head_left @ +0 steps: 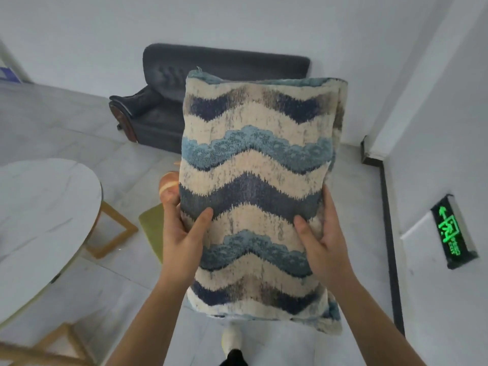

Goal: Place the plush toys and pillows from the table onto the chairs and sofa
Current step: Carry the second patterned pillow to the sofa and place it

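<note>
Pillow (256, 191) held upright, clear of table (39, 207), clamped at both side edges: left hand (182, 233), right hand (324, 239), thumbs in front. 2-handed grip steadies carriage toward sofa (158, 101).

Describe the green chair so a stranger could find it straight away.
Start at the round white marble table on the left, then look right toward the pillow held up in both hands. The chair stands on the floor between them, mostly hidden behind the left hand. Its olive-green seat sets it apart from the black leather sofa against the far wall.
</note>
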`<state>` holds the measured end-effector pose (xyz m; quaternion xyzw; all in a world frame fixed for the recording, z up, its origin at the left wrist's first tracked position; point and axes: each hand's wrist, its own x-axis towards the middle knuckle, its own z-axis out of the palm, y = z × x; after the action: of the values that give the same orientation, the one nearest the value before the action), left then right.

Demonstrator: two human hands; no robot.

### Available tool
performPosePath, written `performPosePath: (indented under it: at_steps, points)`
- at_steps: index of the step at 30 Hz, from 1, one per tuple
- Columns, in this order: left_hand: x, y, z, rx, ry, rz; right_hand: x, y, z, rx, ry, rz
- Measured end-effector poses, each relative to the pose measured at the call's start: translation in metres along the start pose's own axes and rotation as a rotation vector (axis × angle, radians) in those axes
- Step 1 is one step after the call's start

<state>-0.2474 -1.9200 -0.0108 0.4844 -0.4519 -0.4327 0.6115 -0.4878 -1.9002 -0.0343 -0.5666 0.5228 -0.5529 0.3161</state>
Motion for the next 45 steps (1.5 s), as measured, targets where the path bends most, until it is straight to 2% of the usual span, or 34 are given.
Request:
performPosePath:
  at_steps: [5,10,16,20,24,29,35,40,45]
  points:
    - [0.158,-0.06,0.052,0.001,-0.005,0.011,0.17,0.065,0.031,-0.043,-0.03,0.027]
    - [0.327,-0.069,0.125,0.052,-0.04,-0.009,0.349,0.09,0.027,-0.131,0.007,0.008]
    - [0.49,-0.086,0.208,0.102,-0.123,-0.001,0.512,0.133,0.01,-0.086,0.075,-0.009]
    - [0.596,-0.126,0.254,0.087,-0.052,-0.029,0.632,0.197,0.023,-0.076,0.034,-0.018]
    - [0.691,-0.14,0.275,0.121,0.095,-0.056,0.751,0.233,0.06,0.008,-0.069,0.032]
    - [0.798,-0.133,0.236,0.167,0.343,-0.064,0.891,0.243,0.154,0.076,-0.345,0.009]
    - [0.909,-0.156,0.155,0.185,0.592,-0.023,1.002,0.261,0.31,0.106,-0.627,-0.058]
    - [1.028,-0.187,0.074,0.166,0.665,-0.025,1.09,0.28,0.446,0.129,-0.704,-0.063]
    - [1.152,-0.183,0.007,0.19,0.666,-0.036,1.176,0.279,0.553,0.144,-0.7,-0.055]
